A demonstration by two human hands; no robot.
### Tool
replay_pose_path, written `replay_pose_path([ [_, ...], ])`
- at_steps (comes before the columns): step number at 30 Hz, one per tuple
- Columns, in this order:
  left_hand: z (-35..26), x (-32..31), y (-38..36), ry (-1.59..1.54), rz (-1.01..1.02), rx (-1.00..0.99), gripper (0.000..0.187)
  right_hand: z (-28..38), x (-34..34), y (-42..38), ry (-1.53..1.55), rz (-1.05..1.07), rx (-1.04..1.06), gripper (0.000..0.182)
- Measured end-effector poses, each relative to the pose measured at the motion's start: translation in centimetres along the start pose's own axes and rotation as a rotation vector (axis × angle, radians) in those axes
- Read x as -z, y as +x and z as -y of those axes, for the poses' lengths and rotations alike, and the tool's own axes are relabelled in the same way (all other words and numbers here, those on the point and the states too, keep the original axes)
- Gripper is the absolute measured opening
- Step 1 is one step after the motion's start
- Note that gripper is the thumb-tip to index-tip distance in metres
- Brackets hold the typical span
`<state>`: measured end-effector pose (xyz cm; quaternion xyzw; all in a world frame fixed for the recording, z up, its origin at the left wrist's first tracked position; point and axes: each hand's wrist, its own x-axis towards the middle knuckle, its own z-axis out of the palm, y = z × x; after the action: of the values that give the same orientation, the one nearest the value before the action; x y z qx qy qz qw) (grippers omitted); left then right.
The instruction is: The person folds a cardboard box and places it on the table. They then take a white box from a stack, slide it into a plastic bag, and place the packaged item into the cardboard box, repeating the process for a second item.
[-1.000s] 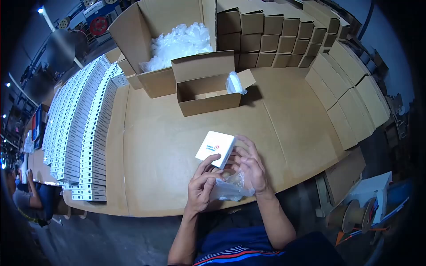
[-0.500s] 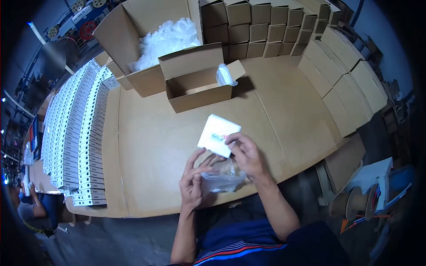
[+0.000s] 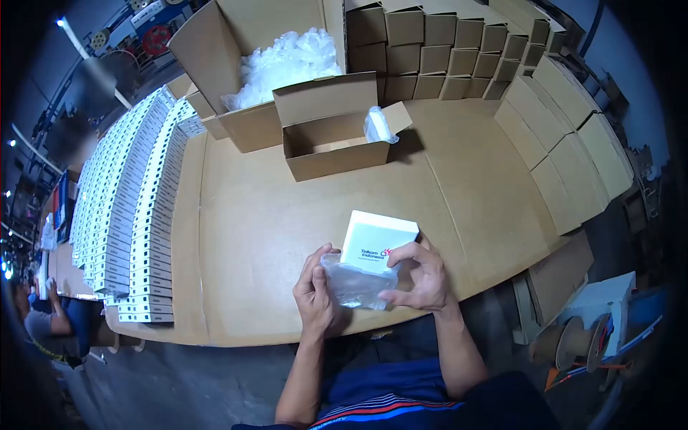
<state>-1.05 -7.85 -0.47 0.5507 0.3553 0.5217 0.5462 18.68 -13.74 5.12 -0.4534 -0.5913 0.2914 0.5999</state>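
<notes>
A flat white box (image 3: 380,233) printed "Telkom Indonesia" stands with its lower part inside a clear plastic bag (image 3: 352,288). My left hand (image 3: 313,295) grips the bag's left side, fingers curled against the film. On the other side, my right hand (image 3: 421,281) holds the box at its right edge, with the thumb low by the bag. Beyond them, a small open brown carton (image 3: 338,163) has its lid raised. One plastic-wrapped white box (image 3: 378,126) is upright at that carton's right end.
A large carton (image 3: 251,131) full of clear plastic bags (image 3: 294,64) stands behind. Long rows of white boxes (image 3: 152,236) line the left side. Brown cartons are stacked at the back (image 3: 435,61) and right (image 3: 573,154). Another person (image 3: 57,322) sits far left.
The white box has gone down into the mouth of the plastic bag. My right hand has shifted lower and right along it; my left hand has closed on the bag.
</notes>
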Motion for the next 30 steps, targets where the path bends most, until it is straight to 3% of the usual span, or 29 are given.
replay_pose_path([
  [2, -0.1, -0.1, 0.1, -0.007, -0.033, 0.063, 0.049, -0.4, -0.4, 0.2, -0.09, 0.006, 0.034, 0.039],
  [7, -2.8, -0.7, 0.4, -0.109, -0.006, 0.183, 0.054, -2.3, -2.1, -0.5, -0.034, -0.134, -0.05, 0.026],
  [8, -1.2, 0.4, 0.3, -0.003, 0.099, 0.133, 0.062, -2.5, -2.0, -0.5, -0.024, -0.142, -0.047, 0.025],
  [11, -1.6, 0.9, -0.5, -0.24, 0.26, 0.424, 0.051, -2.2, -1.8, -0.2, -0.014, -0.139, -0.049, 0.019],
  [12, -2.0, 0.6, -0.5, -0.216, 0.219, 0.414, 0.04, -2.1, -1.8, -0.1, -0.001, -0.146, -0.075, 0.017],
  [16, -1.6, 1.0, -0.4, -0.191, 0.255, 0.39, 0.036, -2.0, -1.5, 0.3, -0.021, -0.107, -0.068, 0.013],
  [21, -2.2, 1.5, -0.6, -0.107, 0.278, 0.376, 0.033, -1.6, -2.0, 0.3, 0.004, -0.161, -0.146, 0.023],
  [25, -1.1, 2.2, -0.8, -0.346, 0.239, 0.433, 0.032, -2.3, -1.5, -0.2, -0.021, -0.095, -0.191, 0.027],
  [28, -0.1, 3.2, -0.6, -0.4, 0.298, 0.476, 0.039, -1.7, -0.3, 0.5, -0.114, 0.156, -0.238, 0.029],
  [30, -0.1, 2.6, -1.0, -0.496, 0.216, 0.443, 0.041, -2.5, -0.7, 0.5, 0.095, 0.092, -0.198, 0.03],
])
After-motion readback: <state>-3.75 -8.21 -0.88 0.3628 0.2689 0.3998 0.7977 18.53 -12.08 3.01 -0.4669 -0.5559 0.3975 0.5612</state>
